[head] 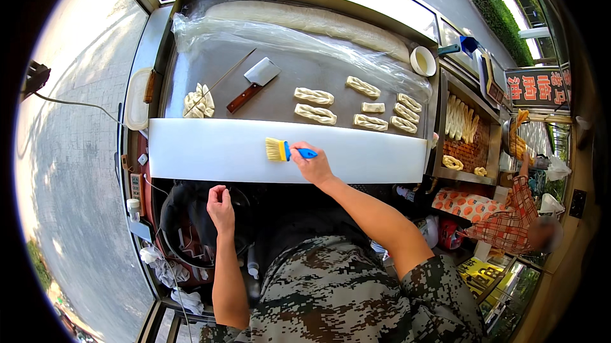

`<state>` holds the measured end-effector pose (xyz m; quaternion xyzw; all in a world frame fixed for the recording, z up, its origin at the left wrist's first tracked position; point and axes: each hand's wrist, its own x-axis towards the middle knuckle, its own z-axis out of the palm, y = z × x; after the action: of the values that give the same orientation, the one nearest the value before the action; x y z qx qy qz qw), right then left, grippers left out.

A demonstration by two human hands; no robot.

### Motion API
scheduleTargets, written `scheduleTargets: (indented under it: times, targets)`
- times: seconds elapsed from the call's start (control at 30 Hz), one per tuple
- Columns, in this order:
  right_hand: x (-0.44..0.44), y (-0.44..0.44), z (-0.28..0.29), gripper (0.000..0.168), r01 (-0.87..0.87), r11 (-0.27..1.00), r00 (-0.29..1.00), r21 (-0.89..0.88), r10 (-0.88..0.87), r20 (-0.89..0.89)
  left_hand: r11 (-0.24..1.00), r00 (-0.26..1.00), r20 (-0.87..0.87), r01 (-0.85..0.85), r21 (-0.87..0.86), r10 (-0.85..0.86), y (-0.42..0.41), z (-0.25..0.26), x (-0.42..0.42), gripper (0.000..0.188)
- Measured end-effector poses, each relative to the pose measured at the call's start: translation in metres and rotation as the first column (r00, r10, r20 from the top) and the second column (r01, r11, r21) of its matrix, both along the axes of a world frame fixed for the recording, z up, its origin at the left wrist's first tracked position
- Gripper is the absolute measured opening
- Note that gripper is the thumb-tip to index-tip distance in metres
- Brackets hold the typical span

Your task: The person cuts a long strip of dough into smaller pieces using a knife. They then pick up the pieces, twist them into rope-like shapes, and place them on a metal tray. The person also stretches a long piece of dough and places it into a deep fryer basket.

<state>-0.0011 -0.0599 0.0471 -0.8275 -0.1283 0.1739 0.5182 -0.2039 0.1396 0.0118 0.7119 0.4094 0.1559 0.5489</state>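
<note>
My right hand (312, 164) grips the blue handle of a bristle brush (275, 149) over a long white cutting board (210, 149). The pale bristles point left; whether they touch the board is hard to tell. Just off the board's near edge, my left hand (221, 209) is loosely closed, with nothing visible in it. Beyond the board lies a metal worktop (305, 68). On it are twisted dough strips (316, 114), a short plain dough piece (373, 107), a wooden-handled cleaver (262, 72), and a heap of dough pieces (203, 104) with a thin stick (229, 73) across it.
Clear plastic film (296, 40) partly covers a long dough roll (310, 17) at the back. A white bowl (423, 61) holds liquid. To the right, dough sticks (456, 116) lie in a frying vat (470, 178). Another person in a checked shirt (506, 228) works beyond it.
</note>
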Motion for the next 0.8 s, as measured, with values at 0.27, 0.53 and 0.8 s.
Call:
scheduleTargets:
  times: [0.27, 0.53, 0.8]
  targets:
    - [0.037, -0.394, -0.005, 0.019, 0.559, 0.697, 0.827, -0.448, -0.507, 0.243, 0.964, 0.958, -0.143, 0.260, 0.062, -0.249, -0.002, 0.007, 0.103, 0.013]
    - [0.184, -0.371, 0.047, 0.032, 0.829, 0.511, 0.560, 0.229, -0.765, -0.319, 0.787, 0.835, -0.481, 0.477, 0.392, -0.267, -0.025, 0.005, 0.140, 0.019]
    - [0.392, -0.353, -0.009, 0.039, 0.875, 0.178, 0.448, 0.449, -0.648, -0.616, 0.840, 0.815, -0.510, 0.462, 0.286, -0.275, -0.007, -0.002, 0.152, 0.023]
